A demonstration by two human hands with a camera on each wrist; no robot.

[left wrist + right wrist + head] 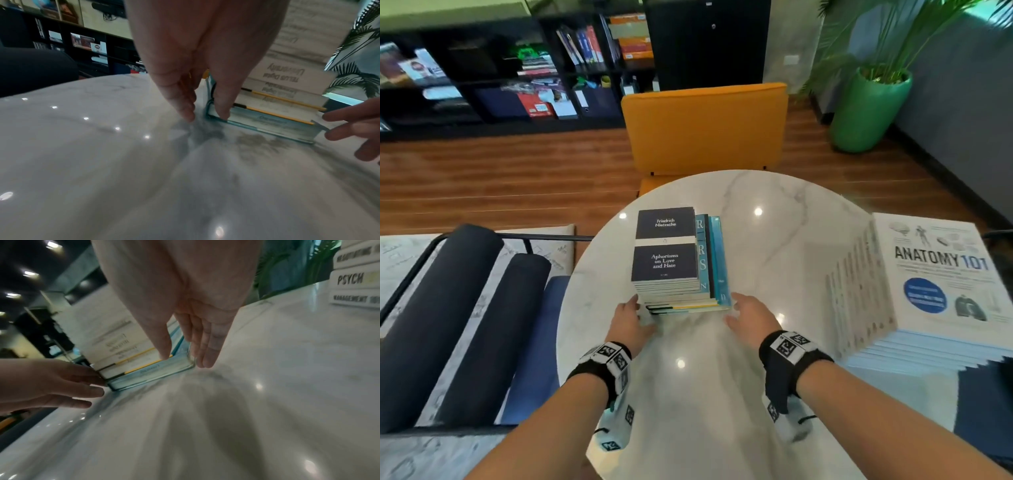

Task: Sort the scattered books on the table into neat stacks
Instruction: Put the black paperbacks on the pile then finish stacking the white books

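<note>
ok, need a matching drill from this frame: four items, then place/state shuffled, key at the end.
Items:
1. Nietzsche book
2. Anatomy 101
3. left hand
4. right hand

Places/states:
A. tops the tall stack at the table's right edge
B. fingers straight along the right side of the middle stack's bottom teal book
C. tops the middle stack
D. thumb on the near left corner of the middle stack, fingers down its left side

Pairs: 1-C, 2-A, 3-D, 4-B
</note>
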